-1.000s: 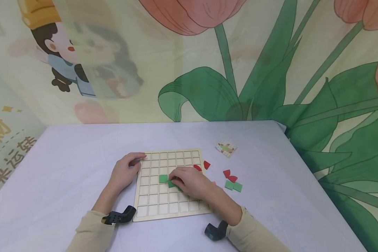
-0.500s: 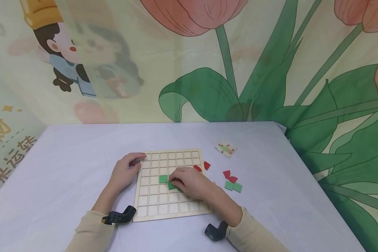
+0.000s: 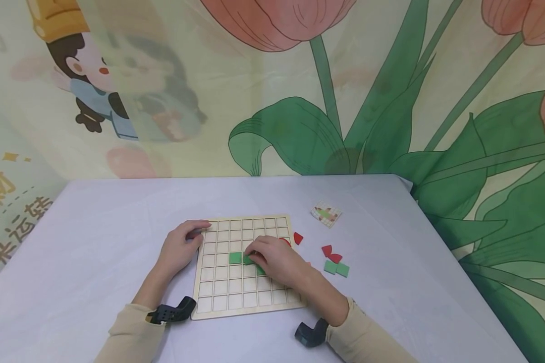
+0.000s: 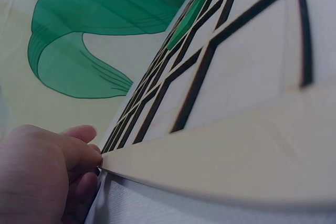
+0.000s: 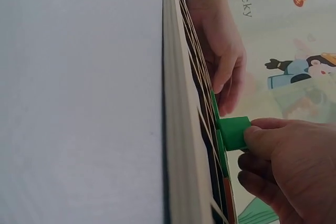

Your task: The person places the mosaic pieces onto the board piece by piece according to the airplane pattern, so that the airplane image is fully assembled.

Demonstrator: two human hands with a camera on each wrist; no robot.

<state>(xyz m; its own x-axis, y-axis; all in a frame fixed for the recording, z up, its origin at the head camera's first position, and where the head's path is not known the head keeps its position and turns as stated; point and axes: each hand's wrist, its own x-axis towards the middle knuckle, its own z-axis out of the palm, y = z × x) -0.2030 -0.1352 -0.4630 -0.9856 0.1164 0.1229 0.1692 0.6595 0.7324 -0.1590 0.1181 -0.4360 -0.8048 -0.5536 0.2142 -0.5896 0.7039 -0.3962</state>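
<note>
My right hand (image 3: 277,259) pinches a green square tile (image 3: 249,260) between thumb and fingers above the wooden grid board (image 3: 220,312). In the right wrist view this tile (image 5: 234,132) stands out from the board's surface. One green tile (image 3: 235,257) lies in the grid to its left. Another green tile (image 3: 261,270) shows partly beneath my right hand. My left hand (image 3: 180,248) rests against the board's far left corner. In the left wrist view its fingers (image 4: 86,153) touch the board's edge. A red piece (image 3: 285,241) on the board is mostly hidden behind the right hand.
Right of the board lie several loose red pieces (image 3: 298,238) and two green tiles (image 3: 330,266). A small pattern card (image 3: 326,214) lies farther back. A white cloth (image 3: 118,227) covers the table, and a printed backdrop (image 3: 172,156) stands behind.
My right hand has shifted slightly away from me, and the pinched green tile has moved with it. More of the green tile beneath the hand shows. My left hand stays put.
</note>
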